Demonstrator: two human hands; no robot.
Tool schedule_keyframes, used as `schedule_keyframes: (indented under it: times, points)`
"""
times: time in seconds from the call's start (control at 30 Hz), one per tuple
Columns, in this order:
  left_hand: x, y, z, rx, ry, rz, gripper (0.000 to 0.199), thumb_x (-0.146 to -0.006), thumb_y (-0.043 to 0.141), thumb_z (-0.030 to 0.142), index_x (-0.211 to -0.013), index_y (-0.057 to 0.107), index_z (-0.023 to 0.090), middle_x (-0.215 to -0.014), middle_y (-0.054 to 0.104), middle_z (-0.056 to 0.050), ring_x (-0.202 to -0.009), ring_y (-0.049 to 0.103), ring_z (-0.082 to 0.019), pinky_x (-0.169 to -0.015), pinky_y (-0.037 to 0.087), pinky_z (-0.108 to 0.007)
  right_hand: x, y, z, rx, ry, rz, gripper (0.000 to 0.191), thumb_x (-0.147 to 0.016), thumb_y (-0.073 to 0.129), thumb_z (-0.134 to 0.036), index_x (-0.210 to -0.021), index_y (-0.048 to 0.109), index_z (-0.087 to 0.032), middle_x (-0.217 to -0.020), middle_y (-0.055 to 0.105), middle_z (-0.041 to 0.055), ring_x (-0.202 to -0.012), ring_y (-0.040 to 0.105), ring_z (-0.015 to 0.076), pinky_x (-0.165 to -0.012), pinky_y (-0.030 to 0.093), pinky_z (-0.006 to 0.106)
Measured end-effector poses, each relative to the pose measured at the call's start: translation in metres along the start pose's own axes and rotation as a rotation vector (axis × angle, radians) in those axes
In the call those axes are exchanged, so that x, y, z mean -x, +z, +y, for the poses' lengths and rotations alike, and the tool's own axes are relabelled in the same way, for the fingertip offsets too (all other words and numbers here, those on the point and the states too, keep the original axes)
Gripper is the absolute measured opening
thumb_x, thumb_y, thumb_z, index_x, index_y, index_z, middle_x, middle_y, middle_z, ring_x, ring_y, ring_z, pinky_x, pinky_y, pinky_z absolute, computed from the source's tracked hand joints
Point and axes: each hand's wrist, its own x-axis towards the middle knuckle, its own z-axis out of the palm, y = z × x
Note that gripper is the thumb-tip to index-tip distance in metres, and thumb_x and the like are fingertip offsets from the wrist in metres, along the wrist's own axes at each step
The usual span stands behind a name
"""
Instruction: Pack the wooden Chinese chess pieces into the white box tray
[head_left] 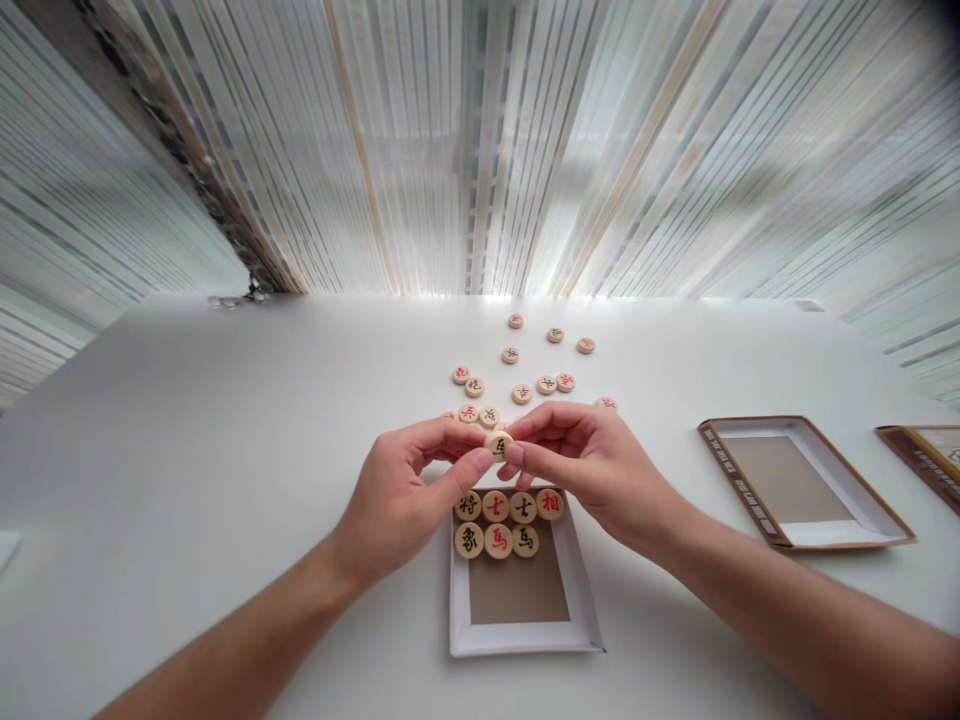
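Between the fingertips of my left hand (424,475) and my right hand (581,460) is a round wooden Chinese chess piece (499,446) with a black character facing me. Both hands pinch it from the sides, above the far edge of an open box tray (525,640). Inside that tray lie two rows of pieces with red and black characters, among them a red-marked piece (550,503) at the right end of the far row and a black-marked piece (525,540) in the nearer row. The tray's near part shows its bare brown bottom.
Several loose chess pieces (521,394) lie scattered on the white table (262,450) beyond my hands, some partly hidden by them. To the right sits a second shallow box part (806,490), with another brown box piece (926,455) at the edge. Striped curtains (420,150) hang behind the table.
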Motion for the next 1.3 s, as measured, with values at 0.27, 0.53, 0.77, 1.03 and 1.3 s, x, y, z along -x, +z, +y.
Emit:
schedule_keyframes:
  times: [0.27, 0.53, 0.77, 1.03, 1.3]
  points:
    - [-0.001, 0.001, 0.002, 0.015, -0.060, 0.029, 0.015, -0.092, 0.080, 0.034, -0.092, 0.086, 0.020, -0.092, 0.087, -0.007, -0.086, 0.083, -0.026, -0.084, 0.070, -0.038, 0.002, 0.002, -0.003, 0.014, -0.027, -0.016, 0.037, -0.063, 0.105, -0.040, -0.083, 0.082, -0.019, -0.075, 0.079, 0.0036, -0.070, 0.074, 0.0178, -0.065, 0.063, 0.028]
    - [0.002, 0.003, 0.005, -0.013, -0.033, 0.040, 0.010, -0.091, 0.079, 0.029, -0.092, 0.086, 0.021, -0.089, 0.087, -0.005, -0.082, 0.083, -0.025, -0.080, 0.070, -0.036, 0.005, 0.003, -0.001, 0.008, -0.029, -0.008, 0.031, -0.068, 0.103, -0.037, -0.083, 0.084, -0.019, -0.073, 0.079, 0.0041, -0.068, 0.074, 0.0175, -0.064, 0.063, 0.028]
    - [0.007, 0.005, 0.006, -0.107, 0.049, 0.026, 0.012, -0.096, 0.078, 0.030, -0.097, 0.087, 0.022, -0.091, 0.087, -0.005, -0.081, 0.082, -0.022, -0.079, 0.069, -0.031, 0.008, 0.007, -0.003, 0.010, -0.033, -0.002, 0.029, -0.069, 0.103, -0.036, -0.079, 0.082, -0.019, -0.070, 0.076, 0.0028, -0.068, 0.071, 0.0167, -0.064, 0.059, 0.027]
    - [0.005, 0.005, 0.009, 0.118, -0.069, -0.008, 0.012, -0.096, 0.079, 0.025, -0.102, 0.087, 0.019, -0.093, 0.088, -0.006, -0.084, 0.084, -0.022, -0.082, 0.069, -0.031, 0.008, 0.003, -0.001, -0.109, 0.054, -0.046, 0.023, -0.074, 0.101, -0.031, -0.086, 0.085, -0.020, -0.077, 0.079, 0.0022, -0.072, 0.074, 0.0139, -0.069, 0.061, 0.023]
    - [0.005, 0.007, 0.010, 0.290, -0.073, 0.035, 0.015, -0.093, 0.083, 0.016, -0.107, 0.085, 0.019, -0.094, 0.087, -0.004, -0.083, 0.081, -0.015, -0.080, 0.067, -0.020, 0.007, 0.005, -0.006, -0.232, 0.126, -0.082, 0.028, -0.082, 0.098, -0.031, -0.107, 0.089, -0.024, -0.089, 0.084, 0.0035, -0.078, 0.077, 0.0095, -0.078, 0.063, 0.017]
